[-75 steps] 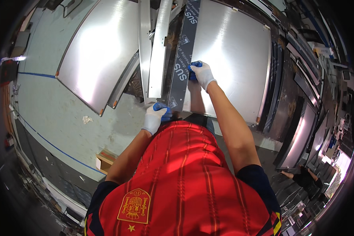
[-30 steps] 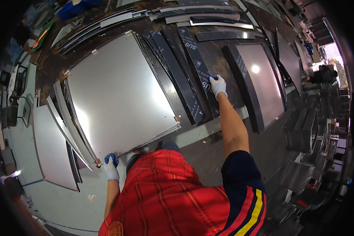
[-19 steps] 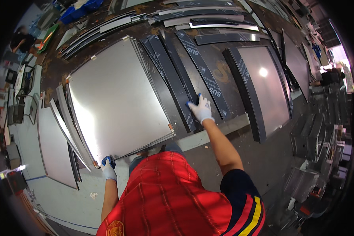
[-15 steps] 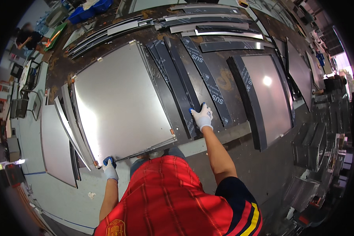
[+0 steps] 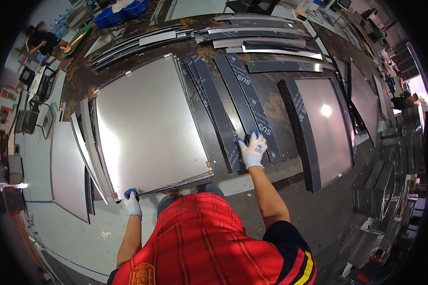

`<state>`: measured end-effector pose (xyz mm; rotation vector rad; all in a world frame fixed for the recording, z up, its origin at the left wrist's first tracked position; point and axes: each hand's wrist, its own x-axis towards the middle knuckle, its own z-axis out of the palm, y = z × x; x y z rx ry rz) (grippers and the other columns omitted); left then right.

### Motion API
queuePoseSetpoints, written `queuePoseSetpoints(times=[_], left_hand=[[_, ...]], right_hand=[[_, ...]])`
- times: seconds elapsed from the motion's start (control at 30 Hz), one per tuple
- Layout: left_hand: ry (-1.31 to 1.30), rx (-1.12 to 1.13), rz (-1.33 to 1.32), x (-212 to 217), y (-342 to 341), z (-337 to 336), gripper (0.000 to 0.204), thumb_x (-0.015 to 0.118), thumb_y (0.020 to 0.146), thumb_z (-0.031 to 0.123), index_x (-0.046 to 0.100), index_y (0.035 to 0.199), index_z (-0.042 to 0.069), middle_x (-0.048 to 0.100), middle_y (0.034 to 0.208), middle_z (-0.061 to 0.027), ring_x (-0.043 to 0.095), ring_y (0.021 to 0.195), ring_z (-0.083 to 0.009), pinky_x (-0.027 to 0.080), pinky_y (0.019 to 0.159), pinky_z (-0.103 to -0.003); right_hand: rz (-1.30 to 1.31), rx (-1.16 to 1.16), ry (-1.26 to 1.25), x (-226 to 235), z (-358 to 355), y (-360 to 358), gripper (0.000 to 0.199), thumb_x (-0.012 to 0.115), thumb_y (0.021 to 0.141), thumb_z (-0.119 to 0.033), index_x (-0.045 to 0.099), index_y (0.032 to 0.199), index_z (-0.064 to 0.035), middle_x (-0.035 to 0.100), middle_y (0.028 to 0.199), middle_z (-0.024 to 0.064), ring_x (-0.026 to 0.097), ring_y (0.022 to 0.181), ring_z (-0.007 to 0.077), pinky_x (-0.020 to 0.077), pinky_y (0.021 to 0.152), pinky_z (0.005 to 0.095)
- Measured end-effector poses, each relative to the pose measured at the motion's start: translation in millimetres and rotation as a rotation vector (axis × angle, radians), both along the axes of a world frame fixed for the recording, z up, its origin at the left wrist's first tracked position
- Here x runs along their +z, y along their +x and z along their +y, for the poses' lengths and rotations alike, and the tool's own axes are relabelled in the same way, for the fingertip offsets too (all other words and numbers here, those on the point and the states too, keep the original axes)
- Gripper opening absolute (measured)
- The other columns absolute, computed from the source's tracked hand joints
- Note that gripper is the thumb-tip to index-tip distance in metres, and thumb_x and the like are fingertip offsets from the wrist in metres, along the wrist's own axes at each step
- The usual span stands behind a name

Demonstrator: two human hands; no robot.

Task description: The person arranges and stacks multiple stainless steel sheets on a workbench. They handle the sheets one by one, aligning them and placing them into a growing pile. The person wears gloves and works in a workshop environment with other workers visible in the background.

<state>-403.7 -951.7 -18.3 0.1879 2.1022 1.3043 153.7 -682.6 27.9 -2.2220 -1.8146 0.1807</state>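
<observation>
A long, narrow, dark grey flat strip lay on the dark, stained surface in front of the person, right of the middle. Its long axis ran away from the person and leaned left, the far end pointing up and left, the near end reaching under the right hand.

Close along its right side lay a dark strip with printed film, almost parallel, leaving little room there. A lighter gap parted it on the left from overlapping dark filmed strips. Beyond those, a large, silvery, four-sided metal sheet topped a stack. Farther right sat a pinkish-silver panel with a raised dark side, and more long metal strips lay across the far part of the surface.

Both hands wore white gloves with blue fingertips. The right hand was moderately spread, thumb at the grey strip's left edge and fingers toward its right, holding it across its width near the near end. The left hand was curled narrow just beside the metal sheet's near left corner; whether it gripped anything could not be told.
</observation>
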Motion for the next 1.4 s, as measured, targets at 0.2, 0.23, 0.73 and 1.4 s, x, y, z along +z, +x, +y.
queuePoseSetpoints(times=[0.2, 0.23, 0.73, 1.4], left_hand=[[-0.083, -0.022, 0.093, -15, -6, 0, 0.017, 0.070, 0.108, 0.015, 0.073, 0.124, 0.011, 0.076, 0.106, 0.0000, 0.069, 0.082, -0.0119, 0.057, 0.071, -0.028], [-0.043, -0.048, 0.110, -16, -7, 0, 0.017, 0.070, 0.108, 0.015, 0.073, 0.124, 0.011, 0.076, 0.105, 0.0001, 0.069, 0.082, -0.0119, 0.057, 0.071, -0.028], [-0.056, -0.068, -0.115, 48, 96, 23, 0.049, 0.078, 0.105, 0.020, 0.060, 0.149, 0.007, 0.069, 0.131, -0.0045, 0.064, 0.108, -0.0131, 0.049, 0.090, -0.027], [-0.020, -0.195, -0.223, 50, 69, 5, 0.032, 0.067, 0.111, 0.024, 0.069, 0.141, 0.014, 0.074, 0.129, 0.0017, 0.069, 0.113, -0.0139, 0.053, 0.096, -0.034]], right_hand=[[0.082, 0.073, -0.241, -6, 1, -60, 0.114, 0.091, 0.077, -0.062, 0.047, 0.161, 0.0001, 0.057, 0.150, 0.0264, 0.052, 0.141, 0.0450, 0.0437, 0.117, 0.0586], [0.114, 0.036, -0.229, -5, 5, -62, 0.113, 0.091, 0.077, -0.060, 0.047, 0.161, 0.0004, 0.056, 0.151, 0.0272, 0.051, 0.142, 0.0455, 0.0434, 0.118, 0.0580], [1.280, -0.107, -0.334, -12, 24, -29, 0.039, 0.072, 0.106, -0.020, 0.072, 0.137, 0.0039, 0.077, 0.117, 0.0066, 0.068, 0.105, 0.0141, 0.0522, 0.097, 0.0281], [0.021, 0.146, -0.201, -9, 4, -38, 0.069, 0.089, 0.086, -0.045, 0.062, 0.140, -0.0090, 0.062, 0.136, 0.0209, 0.059, 0.132, 0.0437, 0.0486, 0.111, 0.0554]])
